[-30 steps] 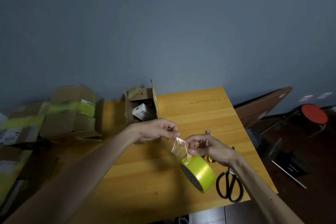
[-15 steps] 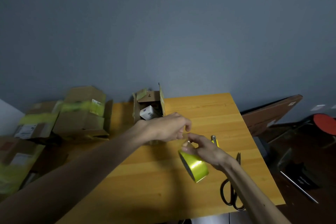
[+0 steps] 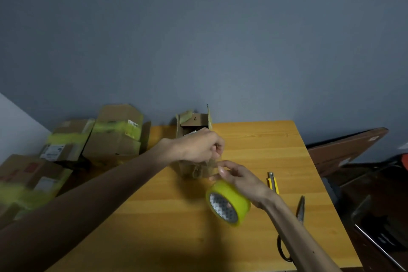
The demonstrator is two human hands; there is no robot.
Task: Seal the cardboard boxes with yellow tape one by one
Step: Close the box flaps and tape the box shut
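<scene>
**Now the sticky strip can fold up**

The left hand [image 3: 198,147] pinches the loose end of the tape strip [image 3: 209,164] with bent fingers. The right hand [image 3: 240,180] holds the tape roll [image 3: 229,204] from above. Its fingers are partly closed, and I cannot see just how they grip. The roll hangs over the table [image 3: 254,139] and looks lifted off it. The strip is short and see-through between the two hands. The open box [image 3: 195,120] stands at 12 o'clock from the hands, just behind the left hand, with its flaps up.

I think the strip can twist and stick to itself or to the fingers, because it is thin and hangs free. The flaps are up, so tape laid now would not close the box. The roll could also slip and drop.

A yellow knife [image 3: 273,184] lies at 3 o'clock from the right hand. The scissors [image 3: 300,207] lie at 5 o'clock, half hidden by the right arm. Taped boxes [image 3: 114,137] are piled at 9 o'clock. The left hand hides most of the box's inside.
</scene>
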